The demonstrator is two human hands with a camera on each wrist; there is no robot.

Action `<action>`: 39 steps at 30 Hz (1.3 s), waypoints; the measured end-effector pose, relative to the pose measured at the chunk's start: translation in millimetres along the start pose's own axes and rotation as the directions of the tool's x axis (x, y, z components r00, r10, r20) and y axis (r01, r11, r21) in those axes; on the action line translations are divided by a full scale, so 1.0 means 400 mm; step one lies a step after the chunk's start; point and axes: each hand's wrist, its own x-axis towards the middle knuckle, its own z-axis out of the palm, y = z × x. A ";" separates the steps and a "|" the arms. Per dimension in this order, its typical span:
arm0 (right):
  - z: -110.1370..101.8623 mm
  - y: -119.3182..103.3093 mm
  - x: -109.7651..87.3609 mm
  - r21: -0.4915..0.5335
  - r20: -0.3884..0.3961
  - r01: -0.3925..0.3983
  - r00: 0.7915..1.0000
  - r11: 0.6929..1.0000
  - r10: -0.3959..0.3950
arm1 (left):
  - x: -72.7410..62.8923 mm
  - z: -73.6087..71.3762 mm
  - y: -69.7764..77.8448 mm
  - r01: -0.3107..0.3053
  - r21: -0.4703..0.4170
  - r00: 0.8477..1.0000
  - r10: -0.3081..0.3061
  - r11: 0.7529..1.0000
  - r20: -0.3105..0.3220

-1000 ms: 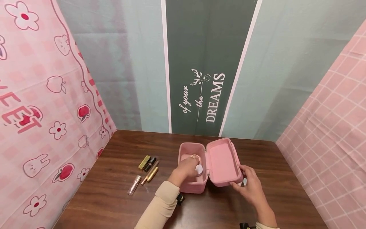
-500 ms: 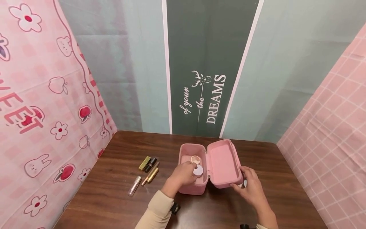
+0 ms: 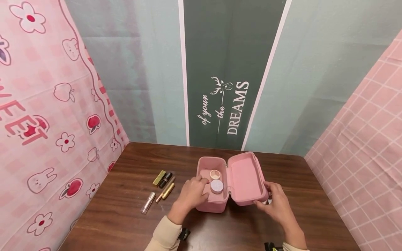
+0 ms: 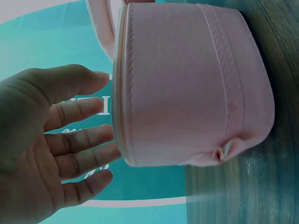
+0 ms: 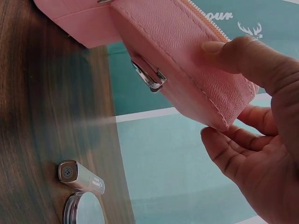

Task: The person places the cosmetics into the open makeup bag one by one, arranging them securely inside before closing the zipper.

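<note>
A pink zip cosmetic case (image 3: 211, 206) stands on the table with its hinged lid (image 3: 246, 177) folded out to the right. Inside lie a round lilac-topped container (image 3: 217, 186) and, behind it, a smaller round piece with a pale rim (image 3: 215, 174). My left hand (image 3: 193, 191) is over the case's left rim, holding nothing. In the left wrist view, its spread fingers (image 4: 79, 135) reach the zipped edge. My right hand (image 3: 276, 204) grips the lid's near right corner. The right wrist view shows the thumb on the lid's side and the fingers beneath the corner.
Left of the case lie a gold box (image 3: 159, 178), a black tube (image 3: 165, 180), a thin pencil-like stick (image 3: 164, 190), a gold tube (image 3: 168, 191) and a clear tube (image 3: 148, 203). Beyond the lid are a small square-ended tube (image 5: 81, 176) and a round jar (image 5: 86, 209).
My left hand has let go of the lilac-topped container inside the case and drawn back left to the rim. The right hand keeps its grip on the lid.
</note>
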 end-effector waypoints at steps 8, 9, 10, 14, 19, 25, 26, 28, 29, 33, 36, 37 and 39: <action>-0.001 0.001 0.004 -0.005 0.034 -0.046 0.998 0.999 0.046 | -0.035 -0.011 -0.031 0.072 -0.032 0.997 -0.072 0.997 0.000; -0.001 0.001 0.004 -0.001 0.036 -0.046 0.998 0.999 0.046 | -0.040 -0.013 -0.035 0.077 -0.033 0.997 -0.077 0.996 -0.004; -0.001 0.002 0.003 -0.003 0.035 -0.046 0.998 0.999 0.046 | -0.045 -0.014 -0.039 0.080 -0.034 0.997 -0.080 0.996 -0.009; -0.002 0.003 0.002 -0.018 0.025 -0.031 0.999 0.999 0.031 | -0.062 -0.018 -0.056 0.072 -0.030 0.996 -0.073 0.997 -0.047; -0.004 0.003 0.003 -0.036 0.010 -0.018 1.000 0.999 0.018 | -0.076 -0.026 -0.076 0.057 -0.015 0.992 -0.059 0.998 -0.110; -0.006 0.004 0.002 -0.045 0.015 -0.018 1.000 0.999 0.019 | -0.092 -0.040 -0.095 0.104 -0.043 0.991 -0.107 0.994 -0.079; -0.007 0.005 0.002 -0.045 0.017 -0.018 1.000 0.999 0.018 | -0.096 -0.042 -0.098 0.111 -0.050 0.991 -0.115 0.993 -0.074; -0.008 0.007 0.002 -0.048 0.022 -0.018 1.000 0.999 0.019 | -0.103 -0.043 -0.104 0.125 -0.051 0.989 -0.129 0.991 -0.071; -0.009 0.008 0.002 -0.049 0.025 -0.019 0.999 0.999 0.020 | -0.106 -0.043 -0.108 0.131 -0.052 0.988 -0.134 0.990 -0.070; -0.012 0.010 0.003 -0.046 0.043 -0.033 0.998 0.998 0.035 | -0.122 -0.041 -0.124 0.150 -0.038 0.985 -0.153 0.988 -0.080; -0.014 0.011 0.004 -0.038 0.060 -0.051 0.997 0.998 0.053 | -0.136 -0.036 -0.137 0.173 -0.040 0.980 -0.176 0.984 -0.089; -0.015 0.010 0.005 -0.038 0.066 -0.057 0.996 0.998 0.060 | -0.141 -0.033 -0.142 0.178 -0.042 0.979 -0.182 0.983 -0.093; -0.015 0.009 0.005 -0.032 0.076 -0.068 0.995 0.997 0.071 | -0.153 -0.030 -0.151 0.197 -0.052 0.974 -0.202 0.979 -0.099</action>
